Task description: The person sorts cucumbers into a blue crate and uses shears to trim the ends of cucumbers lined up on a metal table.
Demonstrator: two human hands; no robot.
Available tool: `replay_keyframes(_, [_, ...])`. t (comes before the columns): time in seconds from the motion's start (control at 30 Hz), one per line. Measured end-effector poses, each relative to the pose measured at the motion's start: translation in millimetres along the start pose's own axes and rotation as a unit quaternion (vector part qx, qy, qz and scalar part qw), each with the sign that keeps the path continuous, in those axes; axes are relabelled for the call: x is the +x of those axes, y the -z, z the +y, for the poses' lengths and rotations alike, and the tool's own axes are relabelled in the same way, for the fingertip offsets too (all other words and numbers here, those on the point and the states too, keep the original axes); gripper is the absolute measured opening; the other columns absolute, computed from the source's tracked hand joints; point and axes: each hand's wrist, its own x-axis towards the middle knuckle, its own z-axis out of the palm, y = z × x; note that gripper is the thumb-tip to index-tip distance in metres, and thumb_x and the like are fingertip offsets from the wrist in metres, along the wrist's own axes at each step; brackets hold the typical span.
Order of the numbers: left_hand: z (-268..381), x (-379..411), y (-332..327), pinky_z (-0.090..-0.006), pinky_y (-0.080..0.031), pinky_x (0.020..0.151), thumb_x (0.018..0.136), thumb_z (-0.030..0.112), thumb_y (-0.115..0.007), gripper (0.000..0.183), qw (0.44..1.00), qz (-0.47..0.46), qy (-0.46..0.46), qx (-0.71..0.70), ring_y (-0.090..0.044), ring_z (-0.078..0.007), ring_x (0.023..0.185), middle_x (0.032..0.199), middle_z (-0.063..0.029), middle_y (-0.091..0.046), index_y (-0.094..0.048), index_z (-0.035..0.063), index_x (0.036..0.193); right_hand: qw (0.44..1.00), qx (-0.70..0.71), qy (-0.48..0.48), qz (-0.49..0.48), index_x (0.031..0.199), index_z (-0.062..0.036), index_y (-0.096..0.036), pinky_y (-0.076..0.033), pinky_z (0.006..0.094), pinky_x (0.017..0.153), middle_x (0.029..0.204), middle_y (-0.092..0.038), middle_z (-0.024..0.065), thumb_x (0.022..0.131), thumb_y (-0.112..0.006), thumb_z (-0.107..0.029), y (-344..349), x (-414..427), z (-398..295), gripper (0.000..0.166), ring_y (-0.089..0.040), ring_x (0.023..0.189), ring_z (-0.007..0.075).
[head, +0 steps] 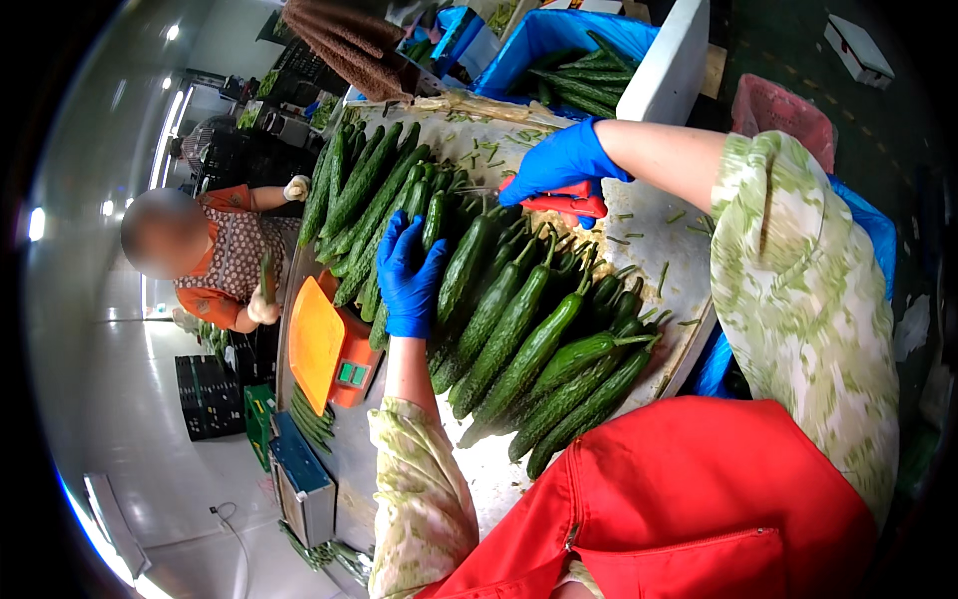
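Note:
Many long green cucumbers (494,322) lie side by side in a heap on a metal table (658,247), their stems mostly toward the right. My left hand (410,277), in a blue glove, rests on the heap with its fingers around a cucumber (434,219). In my right hand (561,161), also gloved in blue, are red-handled snips (565,201); their blades point left toward the stems of the cucumbers. Cut bits of green stem (663,278) are scattered on the table near the snips.
An orange scale (322,344) stands beyond the heap, near a co-worker (232,262) in white gloves. A white foam box (662,67) with a blue liner holds cucumbers at the table's far side. A brown towel (352,45) hangs beside it; a pink basket (782,116) stands at right.

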Motion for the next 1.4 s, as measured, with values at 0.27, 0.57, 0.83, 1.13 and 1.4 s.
replay_keyframes(0.27, [3, 2, -2, -0.0343, -0.038, 0.097, 0.072, 0.012, -0.073, 0.044, 1.000, 0.000, -0.005, -0.013, -0.047, -0.0277, 0.116, 0.126, -0.0188, -0.047, -0.059, 0.0030, 0.113, 0.996, -0.057, -0.064, 0.014, 0.102, -0.0042, -0.046, -0.054, 0.0422, 0.048, 0.068, -0.058, 0.0188, 0.084, -0.052, -0.044, 3, 12, -22, 0.044, -0.062, 0.053, 0.0286])
replay_keyframes(0.57, [-1, 2, 0, -0.0345, -0.039, 0.097, 0.072, 0.013, -0.074, 0.044, 1.000, -0.001, -0.006, -0.003, -0.047, -0.0281, 0.115, 0.126, -0.0184, -0.047, -0.059, 0.0032, 0.113, 0.997, -0.061, -0.043, 0.023, 0.103, -0.0041, -0.047, -0.053, 0.0417, 0.047, 0.072, -0.058, 0.0169, 0.082, -0.055, -0.044, -2, 18, -23, 0.046, -0.062, 0.055, 0.0271])
replay_keyframes(0.83, [2, 1, -2, -0.0344, -0.038, 0.097, 0.071, 0.013, -0.074, 0.044, 1.000, 0.004, 0.003, -0.005, -0.047, -0.0285, 0.116, 0.126, -0.0182, -0.047, -0.060, 0.0039, 0.112, 0.996, -0.066, -0.006, 0.063, 0.091, 0.0012, -0.055, -0.051, 0.0385, 0.047, 0.071, -0.059, 0.0183, 0.083, -0.054, -0.041, -6, 38, -8, 0.043, -0.060, 0.051, 0.0263])
replay_keyframes(1.13, [3, 2, -1, -0.0359, -0.039, 0.095, 0.071, 0.015, -0.074, 0.044, 0.999, 0.002, -0.018, 0.032, -0.047, -0.0303, 0.115, 0.125, -0.0191, -0.048, -0.060, 0.0041, 0.111, 0.996, -0.056, 0.043, 0.052, 0.072, 0.0016, -0.057, -0.049, 0.0344, 0.044, 0.059, -0.059, 0.0173, 0.085, -0.051, -0.045, -6, -18, 8, 0.048, -0.057, 0.043, 0.0216])
replay_keyframes(1.4, [0, 3, 1, -0.0366, -0.040, 0.094, 0.071, 0.017, -0.074, 0.044, 0.999, 0.003, -0.033, 0.036, -0.050, -0.0315, 0.112, 0.123, -0.0214, -0.049, -0.060, 0.0023, 0.110, 0.999, -0.014, -0.035, 0.006, 0.076, -0.0010, -0.052, -0.053, 0.0384, 0.044, 0.057, -0.057, 0.0181, 0.081, -0.056, -0.054, -5, -36, 5, 0.053, -0.059, 0.046, 0.0227])
